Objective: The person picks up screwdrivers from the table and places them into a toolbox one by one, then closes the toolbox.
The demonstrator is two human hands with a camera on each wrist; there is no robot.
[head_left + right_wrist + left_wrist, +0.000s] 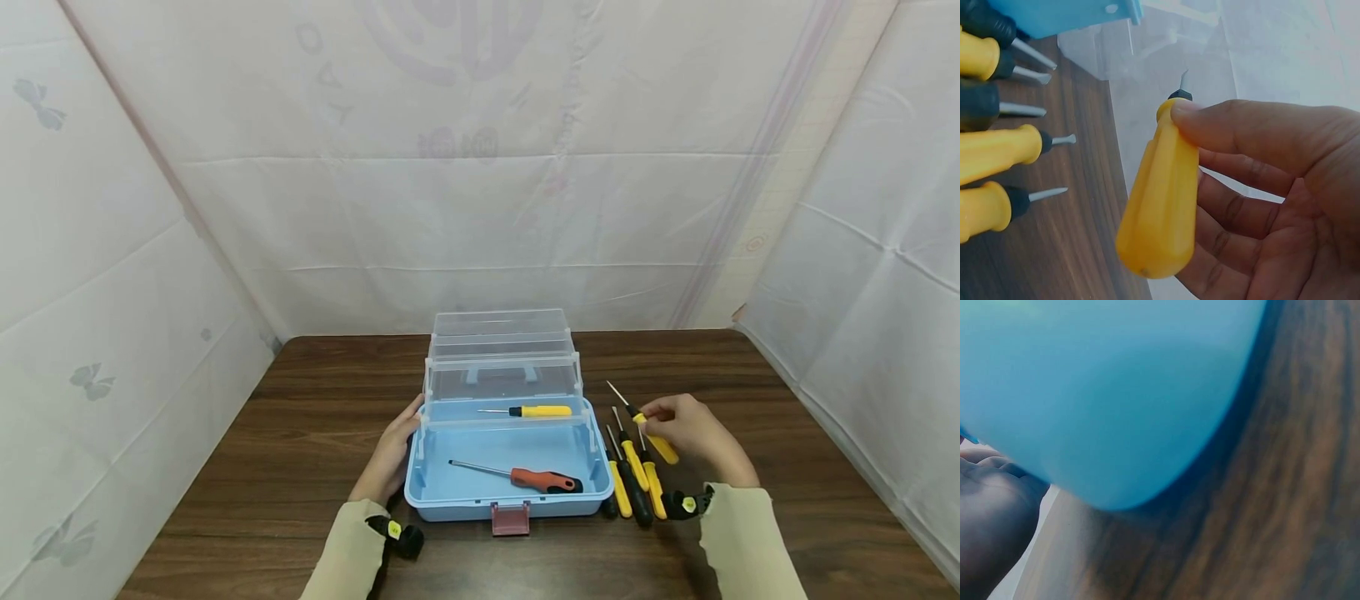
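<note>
My right hand pinches a screwdriver by its yellow handle, just below the black collar. Its shaft points up and to the left in the head view, over the other screwdrivers. At the left wall of an opened light blue toolbox, my left hand grips the side near the back, its fingertips partly hidden by the box. Inside the box lies a red and black screwdriver. A yellow screwdriver with a black collar sits in the clear tray at the back.
Several yellow or black-handled screwdrivers lie side by side against the toolbox's right wall. The clear tiered lid stands raised behind the box. A reddish latch hangs at its front. Pale sheets enclose the dark wooden table.
</note>
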